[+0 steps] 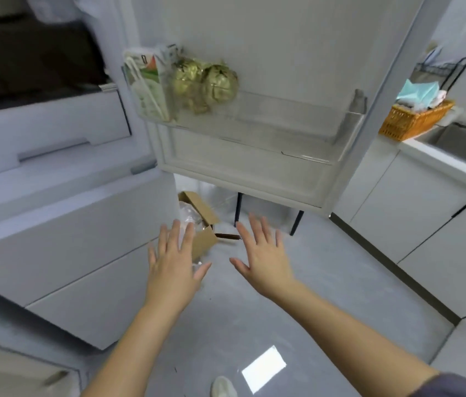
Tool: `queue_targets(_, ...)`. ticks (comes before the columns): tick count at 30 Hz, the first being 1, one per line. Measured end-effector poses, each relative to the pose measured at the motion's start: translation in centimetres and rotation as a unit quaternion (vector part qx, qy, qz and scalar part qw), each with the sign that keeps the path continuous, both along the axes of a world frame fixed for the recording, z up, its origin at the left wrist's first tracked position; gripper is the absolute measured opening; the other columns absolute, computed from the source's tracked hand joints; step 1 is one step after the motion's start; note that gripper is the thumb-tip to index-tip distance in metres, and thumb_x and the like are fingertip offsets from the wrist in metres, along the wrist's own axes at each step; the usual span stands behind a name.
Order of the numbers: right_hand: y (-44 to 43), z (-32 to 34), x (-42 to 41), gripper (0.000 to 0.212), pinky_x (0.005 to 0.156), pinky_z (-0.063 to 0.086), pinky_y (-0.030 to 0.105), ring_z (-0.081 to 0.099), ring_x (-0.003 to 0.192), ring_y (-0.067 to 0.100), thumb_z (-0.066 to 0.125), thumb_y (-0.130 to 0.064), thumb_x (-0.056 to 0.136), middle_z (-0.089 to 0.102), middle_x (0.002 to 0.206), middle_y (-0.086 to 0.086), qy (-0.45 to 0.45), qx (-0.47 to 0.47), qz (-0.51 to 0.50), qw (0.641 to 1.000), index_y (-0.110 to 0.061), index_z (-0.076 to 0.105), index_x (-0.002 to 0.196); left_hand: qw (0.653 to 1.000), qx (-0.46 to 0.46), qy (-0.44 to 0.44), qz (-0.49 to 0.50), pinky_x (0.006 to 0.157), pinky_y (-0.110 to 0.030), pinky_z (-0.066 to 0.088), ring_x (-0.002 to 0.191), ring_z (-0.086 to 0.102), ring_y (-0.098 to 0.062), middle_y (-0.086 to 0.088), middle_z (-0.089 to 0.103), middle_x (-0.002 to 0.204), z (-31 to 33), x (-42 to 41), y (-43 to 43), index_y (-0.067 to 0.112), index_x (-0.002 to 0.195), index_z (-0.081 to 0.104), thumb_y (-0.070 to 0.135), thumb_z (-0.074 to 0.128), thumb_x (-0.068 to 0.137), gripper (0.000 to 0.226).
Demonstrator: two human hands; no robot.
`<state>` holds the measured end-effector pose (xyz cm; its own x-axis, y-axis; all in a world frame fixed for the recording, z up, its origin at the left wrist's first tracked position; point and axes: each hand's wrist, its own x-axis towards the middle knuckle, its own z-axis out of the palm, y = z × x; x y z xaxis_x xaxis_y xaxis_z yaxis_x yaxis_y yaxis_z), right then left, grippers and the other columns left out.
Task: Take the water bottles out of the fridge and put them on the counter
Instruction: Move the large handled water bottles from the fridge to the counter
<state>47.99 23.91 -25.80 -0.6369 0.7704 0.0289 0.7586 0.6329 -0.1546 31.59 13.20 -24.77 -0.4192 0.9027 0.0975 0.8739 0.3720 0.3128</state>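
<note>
While both hands (pixel 173 262) (pixel 263 259) hover spread, the fridge door (pixel 269 133) stands open.

White fridge (pixel 68 219) open, at left; white counter (pixel 440 160) at rt.

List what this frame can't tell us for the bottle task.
All head view:
- Fridge interior: dark and blurred; no water bottles discernible.
- Counter: cut off by the right edge; free space unknown.
- Cardboard box: contents partly hidden behind left hand.
- Door shelf packages: labels too blurred to read.
</note>
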Motion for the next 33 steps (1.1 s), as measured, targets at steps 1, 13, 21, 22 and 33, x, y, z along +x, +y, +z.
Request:
queue_targets(1,0.8,0.1,-1.7,0.075,0.119,0.003,0.054,-0.007,0.151,0.031,0.042,-0.056,0.097,-0.004,0.165,0.007,-0.002,-0.003,0.017,1.000,-0.027,0.005,0.156,1.000,-0.001,-0.001,0.013,0.119,-0.050,0.005,0.149,-0.012,-0.028,-0.006,-0.005,0.163,0.3,-1.2,0.5,0.022,0.155,0.003,0.056,0.048,0.092,0.084)
queue_targets(13,4.3,3.3,-20.2,0.074,0.121,-0.005,0.051,-0.019,0.149,0.027,0.034,-0.055,0.100,-0.018,0.163,0.004,0.010,0.009,0.178,0.984,-0.027,-0.007,0.155,0.984,0.043,0.031,0.168,0.119,-0.050,0.002,0.149,-0.012,-0.027,-0.007,-0.003,0.163,3.8,-16.1,0.1,0.019,0.156,0.006,0.052,0.048,0.094,0.082)
queue_targets(21,4.8,8.1,-33.3,0.073,0.121,-0.002,0.051,-0.013,0.150,0.027,0.040,-0.049,0.100,-0.013,0.164,0.004,0.085,0.029,0.203,0.975,-0.027,-0.002,0.156,0.975,0.089,0.082,0.184,0.120,-0.049,0.000,0.149,-0.014,-0.025,-0.006,-0.004,0.163,9.0,-28.8,1.1,0.020,0.156,0.005,0.053,0.045,0.095,0.080)
queue_targets(22,4.9,8.8,-35.0,0.073,0.121,-0.002,0.050,-0.013,0.150,0.027,0.040,-0.049,0.100,-0.013,0.164,0.004,0.094,0.031,0.198,0.975,-0.027,-0.001,0.156,0.975,0.090,0.089,0.183,0.120,-0.049,0.001,0.149,-0.014,-0.026,-0.006,-0.005,0.163,9.6,-30.4,1.4,0.021,0.156,0.004,0.054,0.045,0.095,0.080)
queue_targets(33,9.7,18.0,-51.3,0.071,0.120,0.009,0.054,-0.005,0.151,0.029,0.048,-0.043,0.098,0.000,0.165,0.007,0.185,0.084,0.118,0.972,-0.025,0.010,0.156,0.961,0.138,0.172,0.164,0.119,-0.055,0.007,0.149,-0.005,-0.030,-0.010,0.006,0.162,17.9,-44.8,7.3,0.017,0.155,0.013,0.048,0.055,0.093,0.080)
